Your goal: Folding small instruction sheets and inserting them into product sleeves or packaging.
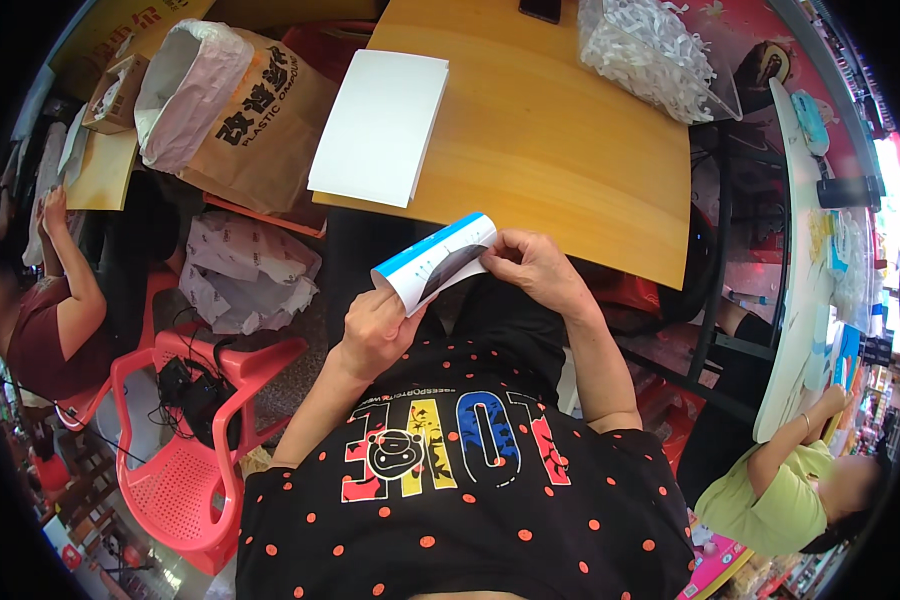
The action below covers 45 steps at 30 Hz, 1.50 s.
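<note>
A printed sheet (430, 262), blue and white with a dark picture, is bent into a curl above my lap at the table's near edge. My left hand (375, 330) is closed round its lower left end, the fingers partly hidden by it. At the right end, my right hand (535, 268) pinches the sheet's edge between thumb and fingers. Just beyond the sheet, on the wooden table (560, 130), lies a thick stack of white paper (380, 125). Whether the curled piece is one sheet or folded double, I cannot tell.
A clear bin of white strips (650, 60) and a dark phone (540, 9) are at the table's far side. Left stand a large paper sack (260, 130) and a red plastic chair (185, 490) with a black bag. Other people sit left (55, 320) and right (780, 495).
</note>
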Available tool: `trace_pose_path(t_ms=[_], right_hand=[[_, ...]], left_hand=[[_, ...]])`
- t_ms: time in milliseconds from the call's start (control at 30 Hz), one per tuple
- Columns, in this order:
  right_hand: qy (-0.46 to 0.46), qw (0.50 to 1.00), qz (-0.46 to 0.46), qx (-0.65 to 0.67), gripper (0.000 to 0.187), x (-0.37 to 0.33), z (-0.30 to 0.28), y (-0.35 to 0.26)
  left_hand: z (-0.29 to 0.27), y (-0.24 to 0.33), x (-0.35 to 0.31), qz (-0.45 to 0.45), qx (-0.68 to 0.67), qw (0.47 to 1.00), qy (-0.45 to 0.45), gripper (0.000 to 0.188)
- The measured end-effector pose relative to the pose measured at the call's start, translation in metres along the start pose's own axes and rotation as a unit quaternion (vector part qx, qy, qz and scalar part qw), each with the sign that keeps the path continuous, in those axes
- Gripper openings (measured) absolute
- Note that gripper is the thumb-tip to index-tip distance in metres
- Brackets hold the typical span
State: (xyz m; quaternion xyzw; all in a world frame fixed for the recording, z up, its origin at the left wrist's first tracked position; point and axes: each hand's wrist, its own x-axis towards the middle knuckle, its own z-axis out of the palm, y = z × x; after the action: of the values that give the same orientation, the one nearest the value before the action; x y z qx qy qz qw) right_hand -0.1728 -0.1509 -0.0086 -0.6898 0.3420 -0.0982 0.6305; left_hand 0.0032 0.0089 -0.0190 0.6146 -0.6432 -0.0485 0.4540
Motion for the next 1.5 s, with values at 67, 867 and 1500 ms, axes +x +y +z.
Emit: trace_pose_path(t_ms=[67, 867, 1500], right_hand=[[0.005, 1.000, 0.002, 0.006, 0.013, 0.000, 0.002, 0.000], [0.076, 0.997, -0.004, 0.012, 0.011, -0.015, 0.005, 0.003], [0.194, 0.930, -0.299, 0.094, 0.011, -0.013, -0.138, -0.122]], left_hand=[[0.000, -0.002, -0.002, 0.017, 0.008, 1.000, 0.004, 0.026], [0.005, -0.004, 0.000, 0.047, 0.009, 0.999, -0.016, 0.025], [0.021, 0.009, 0.016, -0.224, -0.367, 0.903, -0.018, 0.018]])
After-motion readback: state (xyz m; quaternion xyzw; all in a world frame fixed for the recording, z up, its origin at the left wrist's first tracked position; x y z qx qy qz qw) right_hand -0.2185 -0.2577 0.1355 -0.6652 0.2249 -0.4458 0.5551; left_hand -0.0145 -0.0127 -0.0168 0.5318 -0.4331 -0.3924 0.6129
